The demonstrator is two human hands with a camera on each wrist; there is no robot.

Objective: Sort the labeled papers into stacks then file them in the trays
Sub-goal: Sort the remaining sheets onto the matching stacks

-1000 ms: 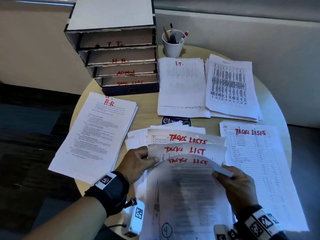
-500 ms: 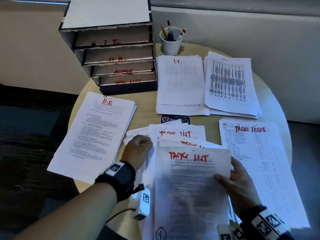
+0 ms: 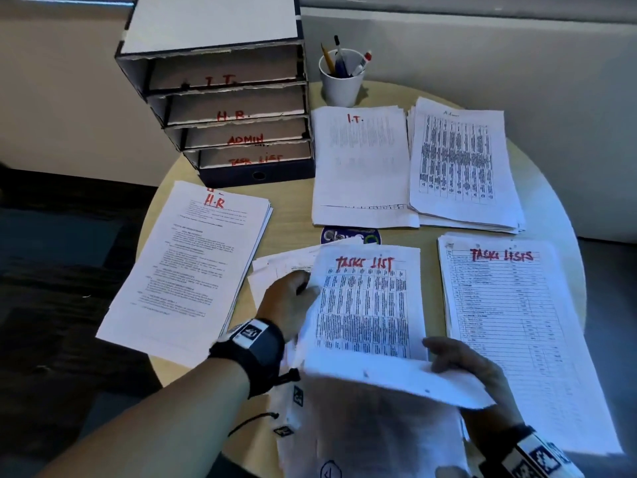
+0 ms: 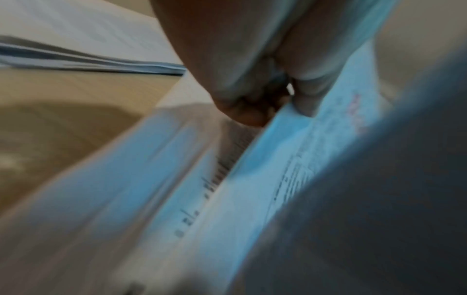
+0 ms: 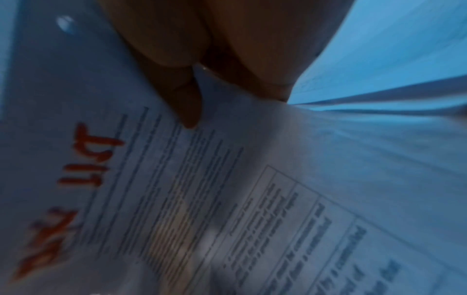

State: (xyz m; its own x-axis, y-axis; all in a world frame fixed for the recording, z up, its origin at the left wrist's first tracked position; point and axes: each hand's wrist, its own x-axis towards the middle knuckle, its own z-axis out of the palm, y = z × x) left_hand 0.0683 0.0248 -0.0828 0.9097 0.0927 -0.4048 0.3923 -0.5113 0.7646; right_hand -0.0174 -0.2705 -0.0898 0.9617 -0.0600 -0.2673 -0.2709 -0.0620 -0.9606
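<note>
A round wooden table (image 3: 286,222) stands by a pale wall. At the back is a box of trays (image 3: 224,98) with red words on each shelf, so each pile has a home. The sorted piles lie spread apart so they do not mix: the H.R pile (image 3: 186,270) on the left, the I.T pile (image 3: 362,170) and the Admin pile (image 3: 462,167) at the back, the Tasks Lists pile (image 3: 510,326) on the right. In the middle is the unsorted pile (image 3: 368,305). A white cup (image 3: 341,81) holds pens. The left hand (image 3: 293,305) pinches the pile's edge to keep it steady. The right hand (image 3: 472,374) curls round a bent sheet (image 3: 396,377), peeling it back, probably to read the label below.
</note>
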